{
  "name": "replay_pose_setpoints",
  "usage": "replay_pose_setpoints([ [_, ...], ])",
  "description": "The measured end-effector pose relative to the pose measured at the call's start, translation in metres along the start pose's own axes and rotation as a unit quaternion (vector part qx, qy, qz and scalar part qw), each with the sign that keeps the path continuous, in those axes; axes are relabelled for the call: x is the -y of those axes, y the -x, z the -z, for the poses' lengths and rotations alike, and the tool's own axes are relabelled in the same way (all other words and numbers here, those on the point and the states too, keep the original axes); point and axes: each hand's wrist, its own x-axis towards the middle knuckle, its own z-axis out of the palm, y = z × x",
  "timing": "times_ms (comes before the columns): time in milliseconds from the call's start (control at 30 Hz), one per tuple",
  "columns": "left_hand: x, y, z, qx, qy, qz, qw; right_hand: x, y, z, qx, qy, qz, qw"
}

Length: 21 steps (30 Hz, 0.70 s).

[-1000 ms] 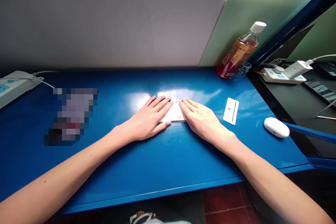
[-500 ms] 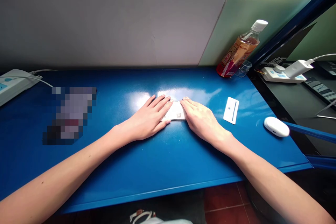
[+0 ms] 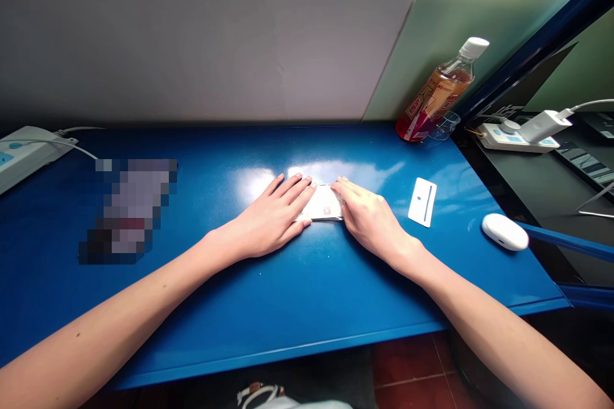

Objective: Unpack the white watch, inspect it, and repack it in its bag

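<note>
bearing a printed qr code, white paper between both hands

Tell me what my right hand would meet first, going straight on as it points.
Past the white paper it touches, your right hand would probably meet the fingertips of your left hand. It might narrowly clear them and cross the blue tabletop toward the grey wall; exact heights are unclear.

left hand: palm down, fingers parted | right hand: fingers together, bent | forearms angled inward
</note>
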Motion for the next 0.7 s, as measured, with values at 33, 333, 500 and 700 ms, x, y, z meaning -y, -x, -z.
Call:
replay_pose_setpoints([
  [33, 0.000, 0.000, 0.000, -0.002, 0.000, 0.000, 1.000, -0.002, 0.000, 0.000, -0.005, -0.011, -0.007, 1.000],
  [333, -0.004, 0.001, 0.005, -0.005, 0.003, 0.020, 1.000, -0.025, -0.002, 0.009, -0.001, 0.022, 0.063, 0.998],
  [500, -0.005, 0.001, 0.005, -0.035, 0.020, 0.034, 0.999, -0.031, 0.001, 0.017, 0.083, 0.068, 0.104, 0.989],
  [700, -0.005, 0.001, 0.005, -0.068, 0.035, 0.042, 0.996, -0.029, 0.005, 0.017, 0.123, 0.093, 0.099, 0.983],
])
